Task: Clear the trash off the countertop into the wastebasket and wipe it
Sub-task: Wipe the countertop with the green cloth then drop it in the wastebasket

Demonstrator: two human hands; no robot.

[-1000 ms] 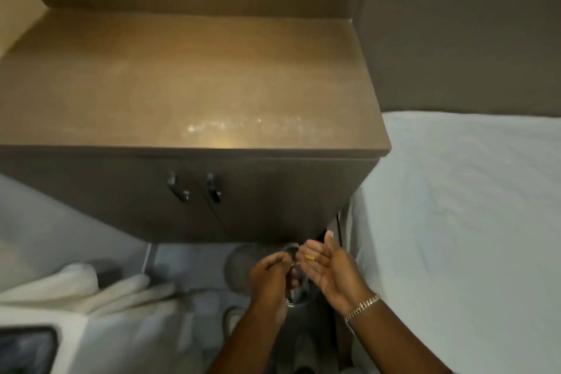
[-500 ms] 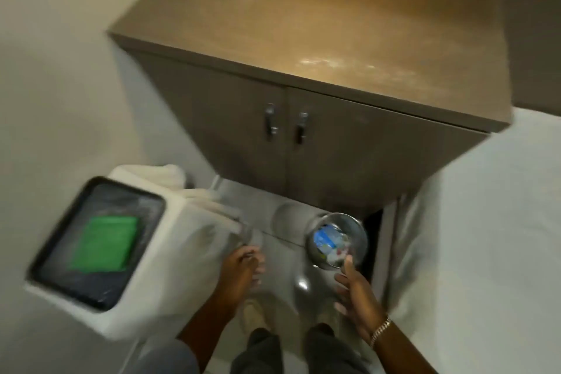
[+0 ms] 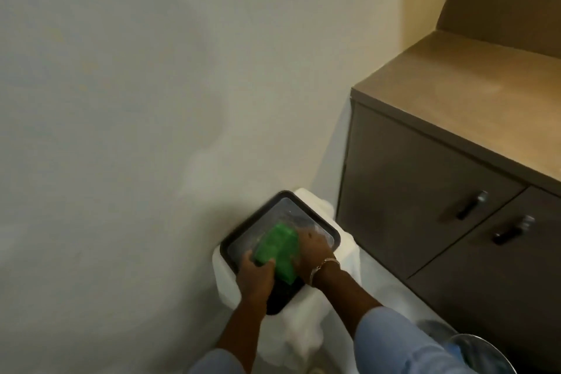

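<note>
A green cloth (image 3: 277, 247) lies over a black tray (image 3: 243, 231) that rests on a white, cloth-draped stand against the wall. My left hand (image 3: 256, 275) grips the cloth's near left corner. My right hand (image 3: 312, 247) rests on the cloth's right edge, its fingers partly hidden behind it. The brown countertop (image 3: 473, 94) lies bare at the upper right. A round metal wastebasket (image 3: 482, 352) with colourful trash inside shows at the bottom right corner, behind my right sleeve.
The cabinet under the countertop has two closed doors with dark handles (image 3: 472, 205). White cloth (image 3: 303, 334) drapes down from under the tray to the floor. A plain pale wall (image 3: 151, 100) fills the left side.
My view has swung left from the countertop and wastebasket to the tray. Both hands have left the wastebasket and moved onto the green cloth, the left one taking hold of it.
</note>
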